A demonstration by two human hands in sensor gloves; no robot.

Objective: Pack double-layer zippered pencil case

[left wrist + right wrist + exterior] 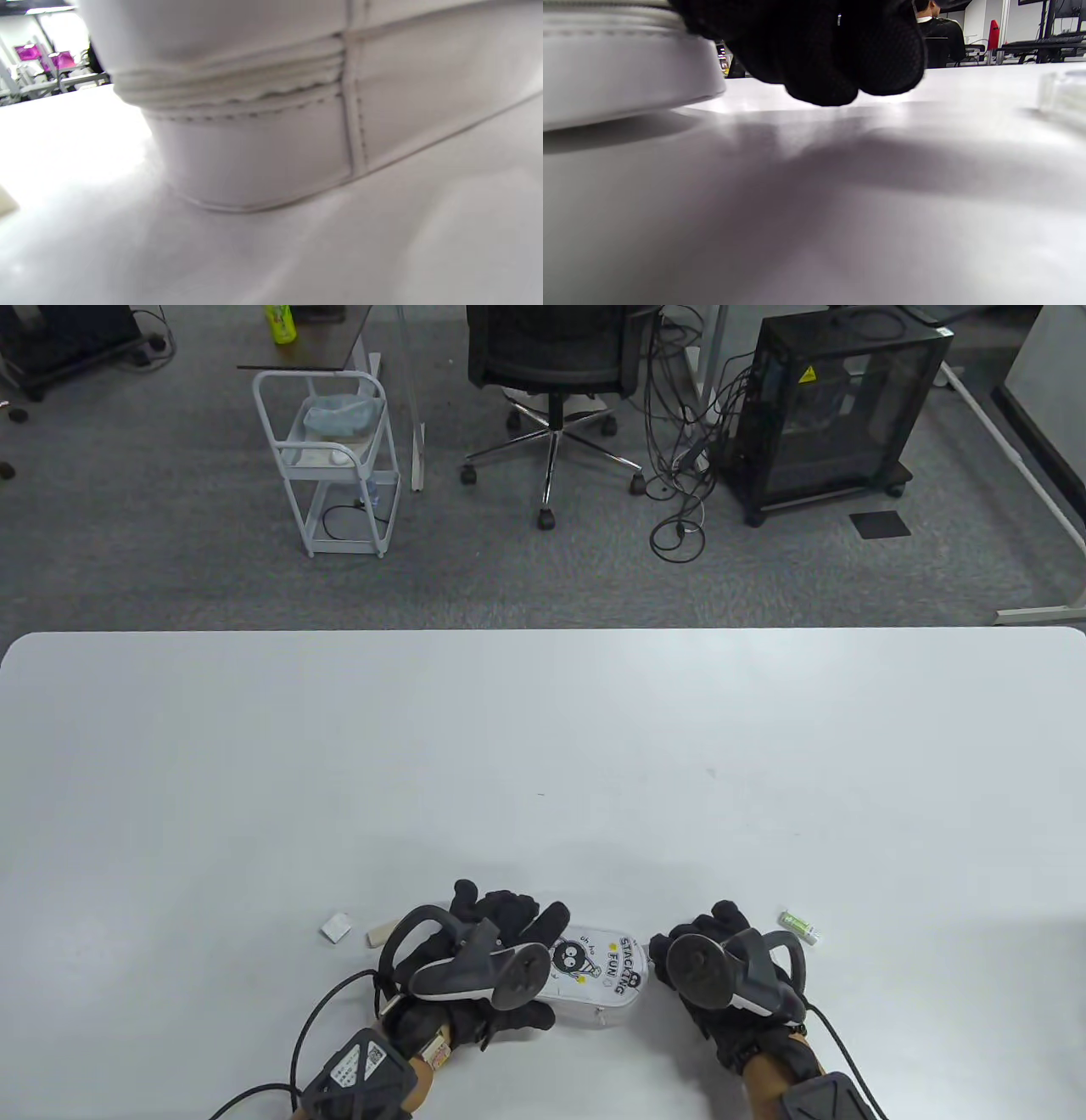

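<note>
A white pencil case [598, 976] printed "STACKING FUN" lies zipped near the table's front edge. My left hand [501, 937] grips its left end, with fingers spread over the top and the thumb on the near side. The left wrist view shows only the case's side and closed zipper [254, 95]. My right hand [700, 954] has its fingers curled against the case's right end. In the right wrist view the curled fingers [818, 55] hang beside the case [619, 63]; what they pinch is hidden.
A small white eraser [337, 927] and a beige piece [379, 934] lie left of my left hand. A green and white tube [801, 926] lies right of my right hand. The white table [543, 746] stretches away behind the case.
</note>
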